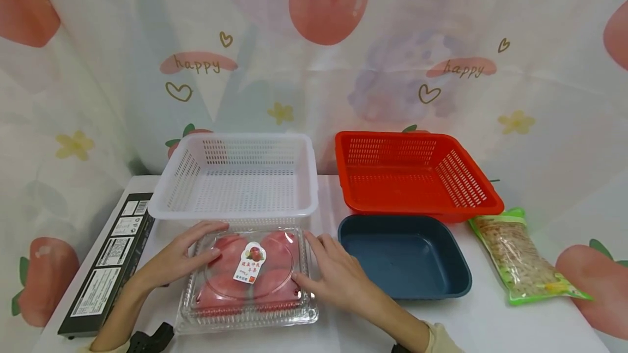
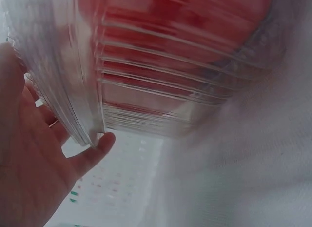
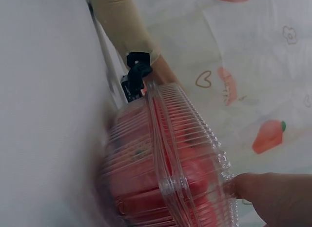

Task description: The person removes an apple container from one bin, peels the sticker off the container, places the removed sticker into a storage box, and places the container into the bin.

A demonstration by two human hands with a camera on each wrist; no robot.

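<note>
One clear box (image 1: 252,293) of red fruit (image 1: 223,287) lies between left grip (image 1: 171,260) and right grip (image 1: 339,277), both grasping its edges

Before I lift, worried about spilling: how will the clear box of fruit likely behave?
The box probably flexes if squeezed; its ribbed plastic looks thin. It may feel fairly heavy, being filled with red fruit. Its shiny, smooth top could be slippery.
</note>
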